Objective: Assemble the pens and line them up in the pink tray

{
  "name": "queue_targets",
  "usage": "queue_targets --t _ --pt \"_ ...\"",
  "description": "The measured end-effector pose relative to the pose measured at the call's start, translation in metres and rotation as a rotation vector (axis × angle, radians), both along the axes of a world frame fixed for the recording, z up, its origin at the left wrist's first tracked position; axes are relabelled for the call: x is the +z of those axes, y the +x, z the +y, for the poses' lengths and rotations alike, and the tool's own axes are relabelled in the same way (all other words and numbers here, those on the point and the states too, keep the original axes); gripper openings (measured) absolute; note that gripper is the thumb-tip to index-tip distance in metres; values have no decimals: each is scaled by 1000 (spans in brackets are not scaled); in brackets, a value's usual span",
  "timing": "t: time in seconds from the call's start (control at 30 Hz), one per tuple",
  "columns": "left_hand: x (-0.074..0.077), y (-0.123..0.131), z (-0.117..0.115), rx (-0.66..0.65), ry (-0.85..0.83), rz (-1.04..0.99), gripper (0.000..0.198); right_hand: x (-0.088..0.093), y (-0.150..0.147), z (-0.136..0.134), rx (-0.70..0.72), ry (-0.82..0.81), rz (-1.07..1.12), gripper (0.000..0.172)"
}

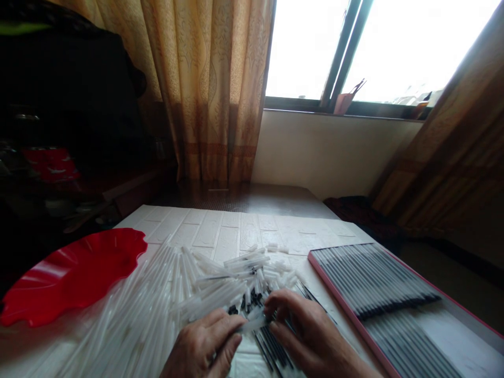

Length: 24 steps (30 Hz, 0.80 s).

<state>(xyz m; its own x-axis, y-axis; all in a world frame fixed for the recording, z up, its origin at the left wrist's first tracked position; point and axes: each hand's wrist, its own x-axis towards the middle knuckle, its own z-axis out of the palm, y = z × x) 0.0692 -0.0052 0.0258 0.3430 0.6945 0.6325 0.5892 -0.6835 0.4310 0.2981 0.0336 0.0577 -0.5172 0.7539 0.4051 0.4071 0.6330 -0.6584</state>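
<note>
My left hand (205,342) is closed, its thumb and forefinger pinching the end of a short translucent plastic tube (253,324). The tube points towards my right hand (309,331), whose fingers are curled together at its other end. Something dark shows at those fingertips, too blurred to name. Beneath my right hand lies a bundle of thin black rods (271,349). Small black end pieces (255,298) are heaped just beyond both hands, among a pile of short translucent tubes (220,294). Long translucent tubes (137,304) spread over the table on the left.
A red wavy-rimmed dish (79,273) stands at the left. At the right, a pink-edged box (338,299) holds rows of black-tipped rods (378,278). All rest on a white brick-patterned table cover (224,226). Behind are a curtain (212,94) and a window.
</note>
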Motion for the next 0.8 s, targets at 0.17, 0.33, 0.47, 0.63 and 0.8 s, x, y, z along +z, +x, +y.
queue_targets --t 0.17,0.33,0.47,0.63,0.8 --pt "0 0 0 21 25 36 25 0 0 0 14 45 -41 11" --pt "-5 0 1 -41 6 18 25 -6 -4 0 -30 158 -133 28" --pt "-7 -1 -1 -58 -55 48 21 -20 -7 2 -83 214 -159 43" --pt "-4 0 -2 -55 -61 22 21 -19 -6 2 -62 76 -93 40" --pt "-3 -1 -2 11 -27 28 22 0 -2 -2 26 -67 35 17"
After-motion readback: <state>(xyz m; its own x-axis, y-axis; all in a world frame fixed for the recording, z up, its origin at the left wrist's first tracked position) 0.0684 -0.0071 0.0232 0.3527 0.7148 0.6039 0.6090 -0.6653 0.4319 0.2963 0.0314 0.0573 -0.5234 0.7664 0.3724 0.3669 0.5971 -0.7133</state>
